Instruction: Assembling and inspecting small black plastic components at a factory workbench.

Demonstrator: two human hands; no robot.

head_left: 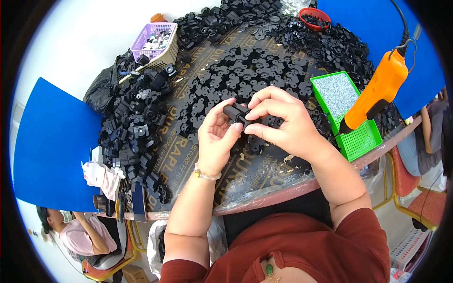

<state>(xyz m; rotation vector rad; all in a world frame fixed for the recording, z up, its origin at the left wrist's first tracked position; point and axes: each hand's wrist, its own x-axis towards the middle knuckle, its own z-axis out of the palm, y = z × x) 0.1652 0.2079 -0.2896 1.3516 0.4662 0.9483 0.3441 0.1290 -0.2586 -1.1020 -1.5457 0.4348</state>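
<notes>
Between my two hands, above the near part of the table, is a small black plastic housing point(237, 113). My left hand point(216, 129) has thumb and fingers closed around its left side. The fingertips and thumb of my right hand point(282, 115) pinch its right end; whether a second small part sits there I cannot make out. Just beyond my hands lie many flat black plastic plates point(245, 70), spread over the dark printed tabletop point(165, 155). To the right, an orange electric screwdriver point(381, 87) hangs from a hook over a green basket point(349, 155) holding small silvery screws point(336, 92).
Black housings point(132, 127) are heaped on the left, with more black parts point(330, 52) at the far right. A purple basket point(153, 40) and a red bowl point(314, 19) stand at the back. Blue partitions point(56, 146) flank the table; other people point(82, 233) sit beyond.
</notes>
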